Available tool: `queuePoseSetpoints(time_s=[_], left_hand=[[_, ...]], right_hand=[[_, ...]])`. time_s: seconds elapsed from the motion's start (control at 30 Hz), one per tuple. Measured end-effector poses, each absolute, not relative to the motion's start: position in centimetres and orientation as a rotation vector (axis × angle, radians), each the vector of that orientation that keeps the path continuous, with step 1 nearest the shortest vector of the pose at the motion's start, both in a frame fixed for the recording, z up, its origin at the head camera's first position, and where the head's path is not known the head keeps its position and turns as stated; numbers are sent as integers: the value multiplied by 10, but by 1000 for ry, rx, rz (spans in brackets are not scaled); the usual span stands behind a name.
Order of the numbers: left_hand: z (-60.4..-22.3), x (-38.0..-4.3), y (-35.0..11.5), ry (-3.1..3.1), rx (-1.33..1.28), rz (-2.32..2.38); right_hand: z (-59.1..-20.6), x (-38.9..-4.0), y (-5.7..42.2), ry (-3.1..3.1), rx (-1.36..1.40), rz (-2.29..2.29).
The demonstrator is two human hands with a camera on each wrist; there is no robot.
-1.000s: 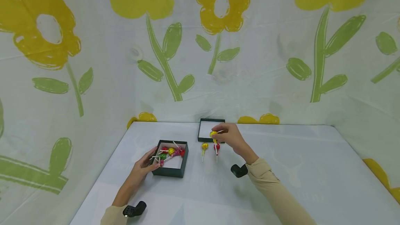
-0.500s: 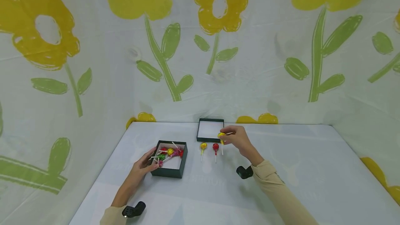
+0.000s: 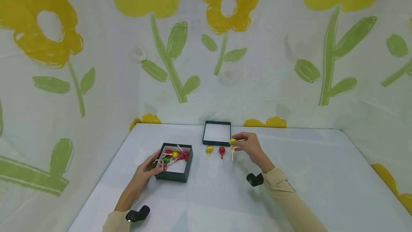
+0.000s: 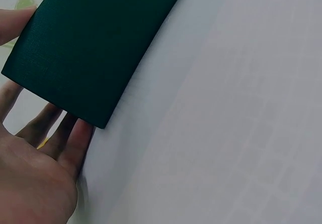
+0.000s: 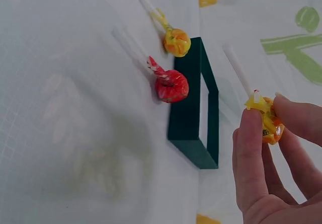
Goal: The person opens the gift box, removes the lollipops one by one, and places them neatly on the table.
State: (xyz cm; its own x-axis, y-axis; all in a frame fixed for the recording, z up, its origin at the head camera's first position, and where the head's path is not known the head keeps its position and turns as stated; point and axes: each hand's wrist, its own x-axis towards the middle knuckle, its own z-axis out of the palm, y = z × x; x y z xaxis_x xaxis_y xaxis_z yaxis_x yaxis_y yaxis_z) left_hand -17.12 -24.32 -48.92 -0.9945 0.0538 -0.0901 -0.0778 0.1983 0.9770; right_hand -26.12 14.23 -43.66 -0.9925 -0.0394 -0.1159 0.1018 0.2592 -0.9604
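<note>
My left hand (image 3: 143, 173) holds the left side of a dark green open box (image 3: 172, 177), thumb at the near corner and fingers along the outer wall. Inside the box lie several wrapped lollipops (image 3: 175, 155) in red, yellow, green and pink. Between thumb and fingers, my right hand (image 3: 252, 148) pinches a yellow lollipop (image 5: 272, 127) by its wrapped head, its white stick pointing down towards the table. Left of that hand, a yellow lollipop (image 3: 209, 149) and a red lollipop (image 3: 222, 150) lie side by side, sticks towards me.
Behind the two lollipops lies the green box lid (image 3: 216, 143), its white inside facing up. The white table (image 3: 206, 203) ends at the back against a flower-printed cloth (image 3: 264, 92).
My right hand has moved right with the yellow lollipop, from above the red one to beside it, uncovering the red lollipop and the lid. The left hand stays at the box.
</note>
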Motion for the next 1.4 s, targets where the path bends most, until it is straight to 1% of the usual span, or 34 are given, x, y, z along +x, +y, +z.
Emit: queuePoseSetpoints(time_s=[0.77,1.13,1.4], left_hand=[[-488,-173,-247,2289,2,1961],[-497,-174,-247,2281,-30,1979],[-497,-174,-248,2300,-18,1978]], right_hand=[[-465,-265,148,2416,343,-1740],[-473,-263,144,2489,405,-1640],[-475,-266,138,2488,384,-1654]])
